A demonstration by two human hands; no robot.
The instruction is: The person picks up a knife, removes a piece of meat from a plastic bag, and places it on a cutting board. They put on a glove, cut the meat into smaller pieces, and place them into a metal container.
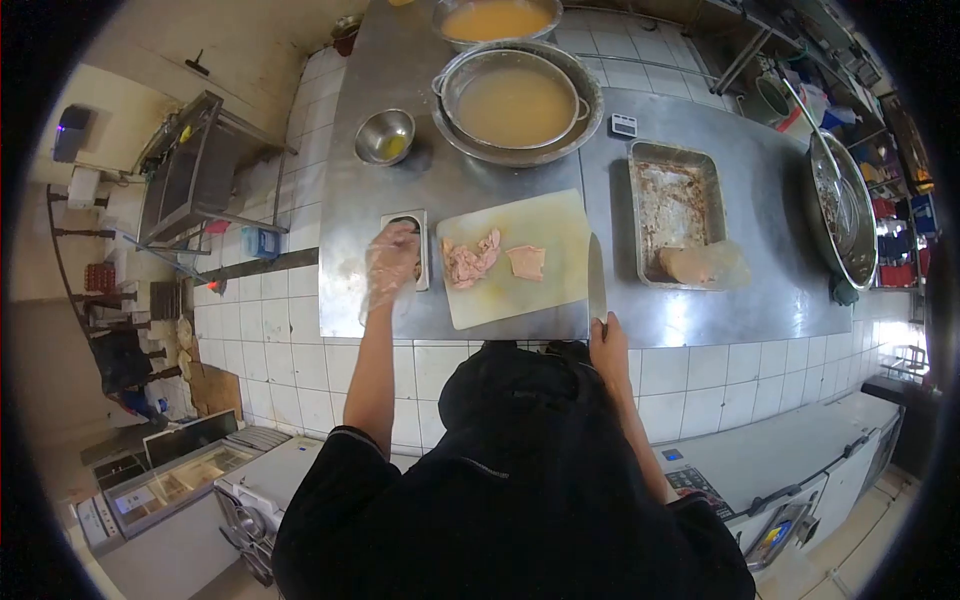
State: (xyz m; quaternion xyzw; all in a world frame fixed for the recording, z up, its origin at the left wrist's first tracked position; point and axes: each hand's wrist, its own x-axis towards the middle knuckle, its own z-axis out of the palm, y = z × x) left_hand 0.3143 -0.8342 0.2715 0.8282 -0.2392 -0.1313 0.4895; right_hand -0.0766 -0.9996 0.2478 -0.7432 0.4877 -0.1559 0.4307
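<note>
My right hand (607,338) is wrapped round the handle of a large knife (597,278), whose blade lies along the right edge of a pale cutting board (550,215). On the board are a heap of pink meat pieces (468,265) and one flat, squarish slice (526,262). My left hand (393,255), in what looks like a clear glove, is over a small rectangular metal container (421,280) left of the board. Blur hides its fingers, and whether it holds anything cannot be made out.
Behind the board sits a large pot of cloudy liquid (515,105) in a wide basin. A small metal bowl (385,137) stands at the back left. To the right are a small timer (624,125), a stained tray (677,210) and a large metal bowl (840,210).
</note>
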